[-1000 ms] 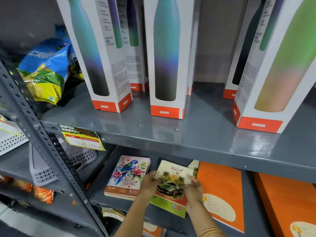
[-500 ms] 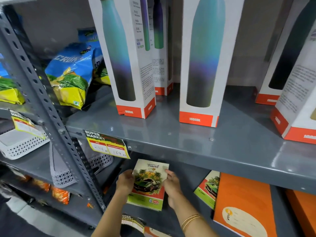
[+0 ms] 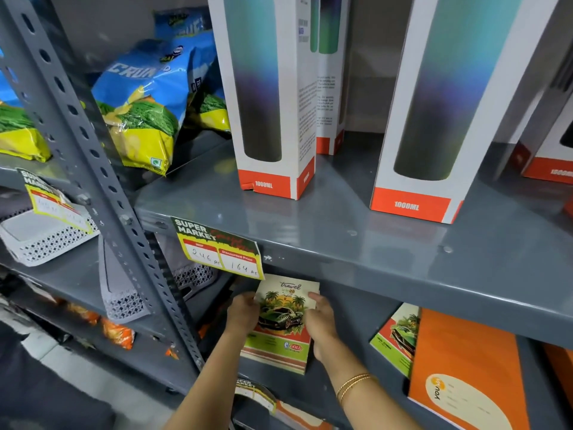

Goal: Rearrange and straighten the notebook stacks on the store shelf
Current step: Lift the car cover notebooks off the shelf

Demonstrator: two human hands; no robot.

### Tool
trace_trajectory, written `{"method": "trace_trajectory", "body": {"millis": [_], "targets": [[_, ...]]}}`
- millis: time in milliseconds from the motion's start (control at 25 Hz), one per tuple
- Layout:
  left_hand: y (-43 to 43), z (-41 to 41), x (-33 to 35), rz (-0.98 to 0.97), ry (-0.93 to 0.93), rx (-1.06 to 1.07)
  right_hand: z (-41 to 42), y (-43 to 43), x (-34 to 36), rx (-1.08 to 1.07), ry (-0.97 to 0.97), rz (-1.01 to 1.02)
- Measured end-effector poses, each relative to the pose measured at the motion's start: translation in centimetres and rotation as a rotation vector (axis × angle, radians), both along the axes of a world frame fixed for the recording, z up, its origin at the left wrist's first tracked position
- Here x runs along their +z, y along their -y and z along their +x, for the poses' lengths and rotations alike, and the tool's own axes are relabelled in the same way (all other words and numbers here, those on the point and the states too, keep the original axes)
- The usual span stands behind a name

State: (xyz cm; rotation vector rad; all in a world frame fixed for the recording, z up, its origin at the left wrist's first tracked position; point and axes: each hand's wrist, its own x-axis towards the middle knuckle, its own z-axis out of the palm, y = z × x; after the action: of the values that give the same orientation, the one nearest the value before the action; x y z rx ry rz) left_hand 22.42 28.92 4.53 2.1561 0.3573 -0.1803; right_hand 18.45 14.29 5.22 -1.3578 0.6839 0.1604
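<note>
A notebook stack topped by a "Travel" cover with a green car lies on the lower grey shelf, at its left end. My left hand grips the stack's left edge and my right hand grips its right edge. To the right, another green-car notebook lies partly under a large orange notebook. A further orange notebook shows at the far right edge.
The upper shelf hangs low over the notebooks, carrying tall bottle boxes and a price tag on its lip. A perforated upright post stands left. Snack bags and white baskets fill the neighbouring bay.
The Travel notebook, held in both hands, moved left from beside the orange notebook onto the left pile; the bird-cover "Spring" notebook is no longer visible. The view has shifted left and closer.
</note>
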Motion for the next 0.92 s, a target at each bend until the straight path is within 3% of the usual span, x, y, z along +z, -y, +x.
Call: {"method": "trace_trajectory", "body": {"millis": [440, 640, 760, 920], "targets": [[-0.1, -1.0, 0.5, 0.008, -0.022, 0.027, -0.9, 0.4, 0.0, 0.068, 0.014, -0.033], [4.9, -3.7, 1.6, 0.065, 0.281, 0.091, -2.5, 3.4, 0.9, 0.026, 0.121, -0.186], [12.6, -6.7, 1.0, -0.006, 0.340, -0.096, -4.9, 9.0, -0.5, -0.085, 0.163, -0.374], [23.0, -9.8, -2.0, -0.001, 0.150, -0.467, -9.8, 18.2, -2.0, -0.274, 0.045, -0.501]]}}
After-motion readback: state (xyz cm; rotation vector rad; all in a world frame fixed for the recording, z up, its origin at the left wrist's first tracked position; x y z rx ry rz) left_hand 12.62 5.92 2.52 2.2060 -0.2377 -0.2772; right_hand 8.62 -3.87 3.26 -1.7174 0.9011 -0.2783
